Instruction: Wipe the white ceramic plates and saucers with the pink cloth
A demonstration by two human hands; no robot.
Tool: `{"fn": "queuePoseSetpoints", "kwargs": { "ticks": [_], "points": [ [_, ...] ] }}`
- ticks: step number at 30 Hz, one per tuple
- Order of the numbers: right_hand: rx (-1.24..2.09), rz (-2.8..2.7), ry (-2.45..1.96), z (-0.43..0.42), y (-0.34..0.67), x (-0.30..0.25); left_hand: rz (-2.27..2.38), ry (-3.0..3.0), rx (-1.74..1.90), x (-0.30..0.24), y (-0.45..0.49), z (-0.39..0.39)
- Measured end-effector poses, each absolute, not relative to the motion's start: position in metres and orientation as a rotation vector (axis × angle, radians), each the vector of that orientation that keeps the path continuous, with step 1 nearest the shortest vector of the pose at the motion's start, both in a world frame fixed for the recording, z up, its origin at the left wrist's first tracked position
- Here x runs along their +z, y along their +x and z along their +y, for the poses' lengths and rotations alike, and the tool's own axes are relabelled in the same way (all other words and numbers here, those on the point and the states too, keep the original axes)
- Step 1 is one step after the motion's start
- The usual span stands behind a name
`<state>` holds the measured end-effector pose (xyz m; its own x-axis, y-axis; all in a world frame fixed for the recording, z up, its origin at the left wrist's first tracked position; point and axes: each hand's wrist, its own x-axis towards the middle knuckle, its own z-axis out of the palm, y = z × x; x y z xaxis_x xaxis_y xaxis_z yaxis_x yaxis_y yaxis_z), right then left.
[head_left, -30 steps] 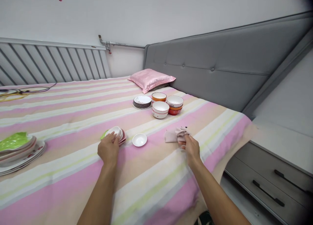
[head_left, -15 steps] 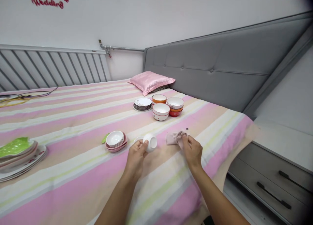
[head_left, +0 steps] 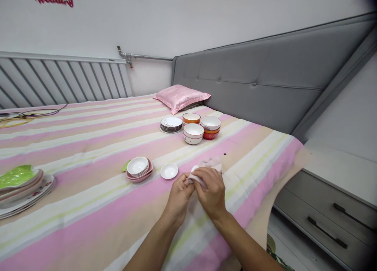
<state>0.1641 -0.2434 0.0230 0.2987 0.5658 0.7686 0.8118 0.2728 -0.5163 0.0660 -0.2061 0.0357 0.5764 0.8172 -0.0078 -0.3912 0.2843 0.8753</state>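
Note:
My two hands meet above the striped bedspread. My left hand (head_left: pixel 180 194) is closed on a small white bowl, which the cloth and fingers almost wholly hide. Wrapped over it is a pale pink cloth (head_left: pixel 212 163), pressed there by my right hand (head_left: pixel 211 188), whose fingers are bent round it. Left of my hands a small white dish (head_left: pixel 169 171) lies on the bedspread. Further left, a stack of small white bowls (head_left: pixel 138 166) sits in pink dishes (head_left: pixel 140 179), with a green leaf-shaped edge (head_left: pixel 125 165) poking out behind.
Larger bowls (head_left: pixel 193 133) and stacked plates (head_left: pixel 171 123) stand farther back, before a pink pillow (head_left: pixel 182 97). Plates under a green leaf dish (head_left: pixel 18 177) lie at far left. A grey headboard (head_left: pixel 250 72) and a drawer cabinet (head_left: pixel 326 208) bound the right side.
My left hand has carried the small bowl rightward, and my right hand has brought the cloth left onto it. The white dish on the bed now shows fully.

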Motion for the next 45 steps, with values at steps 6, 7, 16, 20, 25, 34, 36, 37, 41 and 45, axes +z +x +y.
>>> {"fn": "queuePoseSetpoints", "kwargs": {
  "ticks": [6, 7, 16, 20, 25, 34, 36, 37, 41, 45],
  "points": [
    [-0.069, -1.186, -1.405, -0.240, 0.162, 0.025, 0.487, 1.092, 0.850, 0.033, 0.067, -0.207],
    [-0.017, -1.114, -1.408, -0.239, 0.166, 0.025, 0.486, 1.114, 0.826, 0.032, 0.067, -0.206],
    [0.372, -0.789, -1.450, -0.230, 0.199, 0.010, 0.480, 1.194, 0.690, 0.024, 0.069, -0.207],
    [0.249, -1.141, -1.461, -0.237, 0.184, 0.019, 0.486, 1.168, 0.773, 0.022, 0.066, -0.201],
    [0.038, -1.539, -1.509, -0.243, 0.164, 0.023, 0.463, 1.073, 0.876, 0.028, 0.058, -0.192],
    [-0.209, -1.934, -1.369, -0.244, 0.150, 0.022, 0.530, 0.999, 0.999, 0.038, 0.050, -0.181],
    [-0.224, -1.933, -1.378, -0.244, 0.151, 0.023, 0.522, 1.012, 0.984, 0.037, 0.051, -0.182],
    [-0.231, -1.927, -1.385, -0.244, 0.152, 0.023, 0.514, 1.011, 0.963, 0.036, 0.051, -0.183],
    [-0.267, -1.855, -1.415, -0.243, 0.157, 0.022, 0.460, 0.995, 0.869, 0.035, 0.055, -0.188],
    [-0.274, -1.742, -1.436, -0.243, 0.161, 0.024, 0.413, 1.016, 0.822, 0.035, 0.054, -0.190]
  ]
}}
